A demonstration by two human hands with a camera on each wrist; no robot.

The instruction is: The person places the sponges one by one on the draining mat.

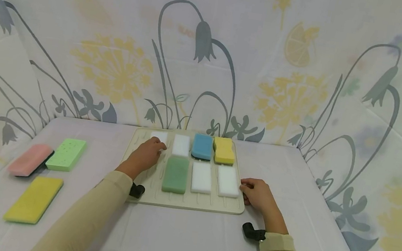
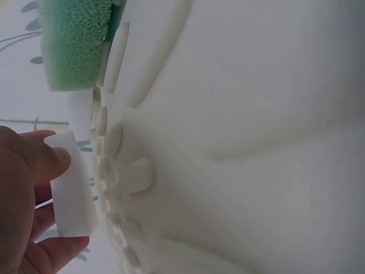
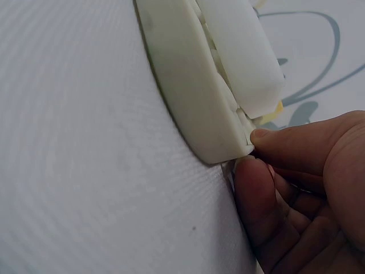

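My left hand (image 1: 146, 154) reaches over the back left of a cream ridged tray (image 1: 175, 200) and pinches a white sponge (image 2: 73, 194) between thumb and fingers. In the head view that white sponge (image 1: 159, 136) is partly covered by the hand. My right hand (image 1: 258, 196) grips the tray's right edge; in the right wrist view its thumb (image 3: 285, 145) and a finger meet at the tray's rim (image 3: 199, 103). Also on the tray are a green sponge (image 1: 175, 175), a blue sponge (image 1: 202, 146), a yellow wavy sponge (image 1: 224, 150) and more white sponges (image 1: 201, 178).
Left of the tray on the white-covered table (image 1: 184, 243) lie a pink sponge (image 1: 30, 158) with a dark underside, a light green sponge (image 1: 66, 154) and a flat yellow sponge (image 1: 34, 199). A flower-patterned cloth (image 1: 131, 17) hangs behind the table.
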